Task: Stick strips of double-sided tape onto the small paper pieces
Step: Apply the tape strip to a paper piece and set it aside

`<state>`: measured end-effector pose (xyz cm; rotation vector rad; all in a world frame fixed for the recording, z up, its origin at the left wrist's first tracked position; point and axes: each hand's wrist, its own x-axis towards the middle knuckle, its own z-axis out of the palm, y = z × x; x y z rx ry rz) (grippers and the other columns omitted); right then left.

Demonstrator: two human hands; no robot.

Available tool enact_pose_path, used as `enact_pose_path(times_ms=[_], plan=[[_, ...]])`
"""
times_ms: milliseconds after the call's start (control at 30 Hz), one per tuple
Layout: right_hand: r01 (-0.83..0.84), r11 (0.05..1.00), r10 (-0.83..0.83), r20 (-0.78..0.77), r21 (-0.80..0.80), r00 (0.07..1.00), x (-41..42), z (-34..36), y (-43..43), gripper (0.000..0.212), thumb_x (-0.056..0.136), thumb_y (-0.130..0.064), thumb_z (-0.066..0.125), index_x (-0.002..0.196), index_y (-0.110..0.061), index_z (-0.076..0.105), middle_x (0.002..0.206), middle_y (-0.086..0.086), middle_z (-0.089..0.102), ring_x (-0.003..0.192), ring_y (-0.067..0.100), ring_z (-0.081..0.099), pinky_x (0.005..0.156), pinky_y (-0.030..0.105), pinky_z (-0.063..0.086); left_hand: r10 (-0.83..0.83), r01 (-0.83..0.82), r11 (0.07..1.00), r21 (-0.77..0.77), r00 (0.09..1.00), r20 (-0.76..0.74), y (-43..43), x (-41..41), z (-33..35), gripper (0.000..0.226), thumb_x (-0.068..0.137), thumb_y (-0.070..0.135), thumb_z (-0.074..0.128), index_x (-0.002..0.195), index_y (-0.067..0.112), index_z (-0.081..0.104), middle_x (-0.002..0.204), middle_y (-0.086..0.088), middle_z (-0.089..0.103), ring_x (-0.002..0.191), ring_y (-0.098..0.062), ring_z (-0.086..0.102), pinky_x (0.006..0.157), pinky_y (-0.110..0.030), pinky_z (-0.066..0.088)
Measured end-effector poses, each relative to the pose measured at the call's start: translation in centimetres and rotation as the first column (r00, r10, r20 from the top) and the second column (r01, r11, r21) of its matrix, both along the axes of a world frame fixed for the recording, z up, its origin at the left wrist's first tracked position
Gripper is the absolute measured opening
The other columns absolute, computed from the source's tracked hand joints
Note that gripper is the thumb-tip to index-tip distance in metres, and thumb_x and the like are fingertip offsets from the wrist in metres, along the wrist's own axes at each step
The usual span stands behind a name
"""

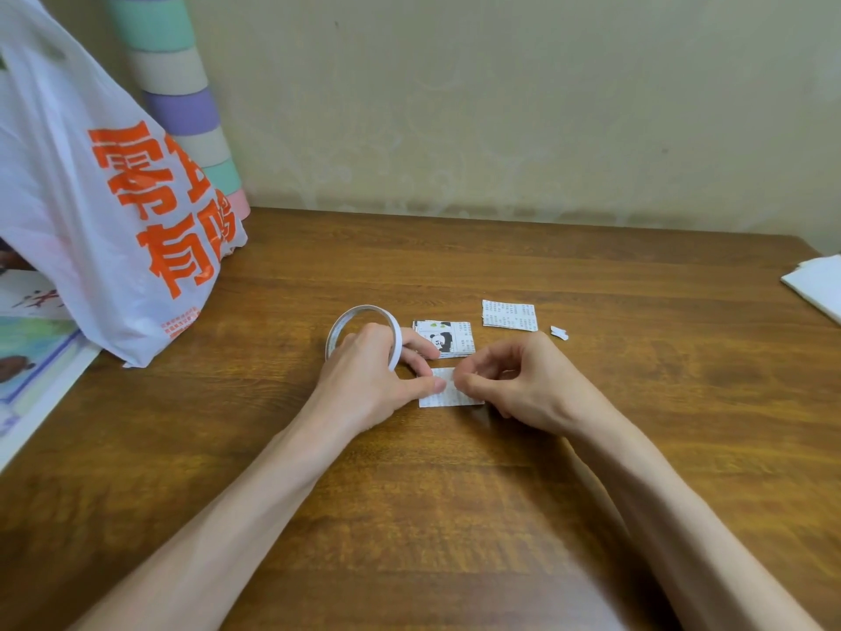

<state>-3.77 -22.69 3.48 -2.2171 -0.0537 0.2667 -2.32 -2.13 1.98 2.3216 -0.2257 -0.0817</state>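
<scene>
Two bare forearms reach in from the near edge across the wooden table (455, 530) and meet at its middle. Between the hands a small white paper piece (455, 397) lies flat on the wood, printed side down.

The left hand (371, 384) has its fingers curled round a thin white tape roll (364, 311), which stands tilted over the knuckles. Its thumb stretches out to the right and presses on the left part of the paper piece.

The right hand (528, 387) has its fingers bent, and its thumb and forefinger close together in a narrow pinch at the paper's upper edge, nearly touching the left thumb. Possibly a strip of tape runs between the two thumbs, but it is too small to make out.

Just beyond the left fingers sits a small stack of cut pieces (450, 340), the top one showing a panda. Farther right and a little back lies a single printed piece (509, 315), with a tiny white scrap (559, 332) beside it.

At the right edge of the table are white sheets (817, 284). On the left lie colour-printed pages (32, 357), partly under a white plastic bag (82, 211) with orange lettering. Behind the bag a striped tube (177, 84) leans against the pale wall (500, 107).
</scene>
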Motion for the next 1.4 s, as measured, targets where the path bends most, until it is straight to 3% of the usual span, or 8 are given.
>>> enact_pose_path(times_ms=[167,400,900,1233,1400], plan=[[0.041,0.997,-0.038,-0.035,0.072,0.999,0.0,0.6,-0.4,0.013,0.095,-0.015,0.07,0.088,-0.018,0.081,0.047,-0.011,0.056,0.046,0.002,0.048,0.052,0.013,0.039,-0.002,0.002,1.0,-0.026,1.0,-0.011,0.1,-0.1,0.0,0.024,0.082,0.036,0.089,0.103,0.033,0.078,0.083,0.019,0.076,0.057,0.015,0.057,0.079,-0.031,0.055],[0.044,0.999,-0.043,-0.061,0.023,0.997,-0.1,0.7,-0.2,0.014,0.094,-0.026,0.071,0.088,-0.018,0.082,0.047,-0.008,0.054,0.046,0.005,0.045,0.046,0.012,0.034,-0.092,0.092,0.996,-0.006,0.99,-0.105,0.9,-0.1,0.7,0.035,0.077,0.031,0.093,0.107,0.036,0.075,0.094,0.021,0.075,0.064,-0.004,0.071,0.082,-0.031,0.06],[0.076,0.995,-0.082,-0.093,-0.062,0.992,-0.2,1.0,0.7,0.016,0.093,-0.031,0.071,0.083,-0.023,0.081,0.043,-0.009,0.057,0.041,-0.001,0.047,0.043,0.009,0.031,-0.078,0.076,0.997,-0.032,0.994,-0.082,0.8,-0.1,0.4,0.03,0.082,0.029,0.09,0.107,0.035,0.075,0.092,0.019,0.076,0.064,-0.006,0.071,0.074,-0.024,0.055],[0.14,0.985,-0.148,-0.084,-0.097,0.985,-0.1,0.9,1.3,0.017,0.09,-0.035,0.073,0.079,-0.024,0.081,0.041,-0.016,0.056,0.042,-0.004,0.05,0.047,0.015,0.033,-0.05,0.049,0.999,-0.018,0.997,-0.064,0.6,-0.1,0.3,0.022,0.087,0.033,0.084,0.106,0.036,0.076,0.089,0.021,0.076,0.063,-0.002,0.07,0.074,-0.026,0.058],[0.151,0.983,-0.161,-0.089,-0.108,0.983,-0.3,1.1,1.5,0.02,0.09,-0.032,0.071,0.074,-0.022,0.078,0.043,-0.01,0.059,0.041,-0.002,0.05,0.045,0.014,0.033,-0.043,0.042,0.999,-0.017,0.998,-0.047,0.5,-0.1,0.2,0.019,0.087,0.031,0.083,0.105,0.036,0.077,0.088,0.02,0.076,0.061,0.001,0.067,0.07,-0.024,0.053]])
